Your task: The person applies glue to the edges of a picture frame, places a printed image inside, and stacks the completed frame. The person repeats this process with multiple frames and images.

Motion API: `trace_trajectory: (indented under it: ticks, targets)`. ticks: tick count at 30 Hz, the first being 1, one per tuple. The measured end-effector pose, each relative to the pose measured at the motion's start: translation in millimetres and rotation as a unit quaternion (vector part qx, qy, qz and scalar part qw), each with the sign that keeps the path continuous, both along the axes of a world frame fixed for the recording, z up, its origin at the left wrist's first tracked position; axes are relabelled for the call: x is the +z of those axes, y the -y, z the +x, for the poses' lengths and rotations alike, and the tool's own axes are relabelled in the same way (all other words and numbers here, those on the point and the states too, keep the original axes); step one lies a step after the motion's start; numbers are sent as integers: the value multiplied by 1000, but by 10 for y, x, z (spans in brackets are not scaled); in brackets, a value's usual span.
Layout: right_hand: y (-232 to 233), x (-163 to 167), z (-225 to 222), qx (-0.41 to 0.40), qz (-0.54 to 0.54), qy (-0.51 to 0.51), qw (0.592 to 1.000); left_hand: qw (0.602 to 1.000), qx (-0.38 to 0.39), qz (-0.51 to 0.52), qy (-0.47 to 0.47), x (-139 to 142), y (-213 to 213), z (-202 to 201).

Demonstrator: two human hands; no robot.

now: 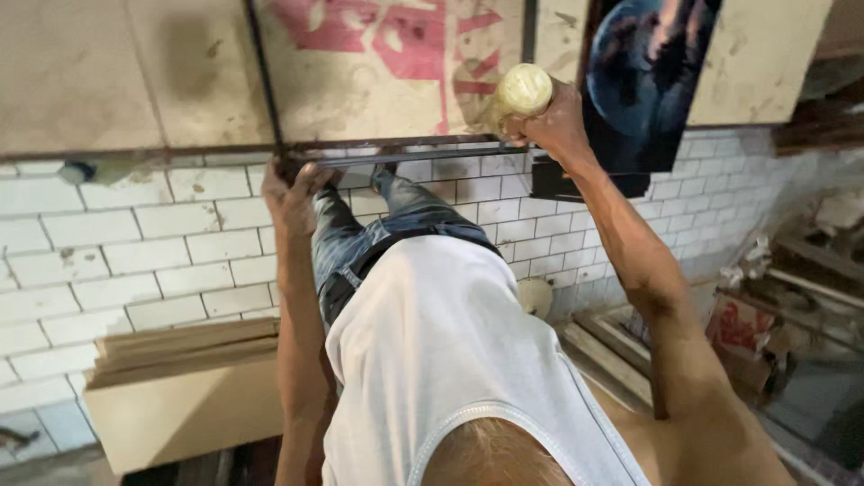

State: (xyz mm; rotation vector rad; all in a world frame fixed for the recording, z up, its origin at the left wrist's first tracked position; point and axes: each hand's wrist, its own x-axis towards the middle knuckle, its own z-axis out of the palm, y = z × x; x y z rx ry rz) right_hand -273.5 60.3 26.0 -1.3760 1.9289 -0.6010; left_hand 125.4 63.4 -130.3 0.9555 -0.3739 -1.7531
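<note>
My right hand [551, 121] is closed around a tool with a round, pale yellow handle [524, 90]. It holds the tool against the lower edge of a beige panel [378, 81] printed in red. The tool's tip is hidden. My left hand [292, 193] grips a dark metal frame bar [396, 155] where it meets an upright strip [263, 81]. Between my arms I see my white sleeveless shirt [441, 351] and blue jeans [369, 238].
White tiles [135, 243] cover the surface below the bar. A dark blue poster [643, 81] hangs beside my right hand. Flat wooden boards [180, 378] lie at lower left. Timber strips [612, 351], a red-printed box [742, 328] and clutter crowd the right side.
</note>
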Motion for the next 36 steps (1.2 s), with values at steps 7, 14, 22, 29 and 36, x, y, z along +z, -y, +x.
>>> trace_trajectory:
  ticks: [7,14,22,29,36]
  targets:
    - [565,-162,1273,36,54,222,973,999,-22,-19,16,25,48,110]
    - [948,-476,2528,58,27,359,931,998,-65,0,-25,29,108,279]
    - [692,-506,2200,1,26,410,912,997,-61,56,8,14,175,301]
    - [-109,-556,591,-130,-39,292,947,986,13,119,-117,84,218,359]
    - [-86,-539,-594,-346,-85,535,766,994,50,92,-42,151,164,297]
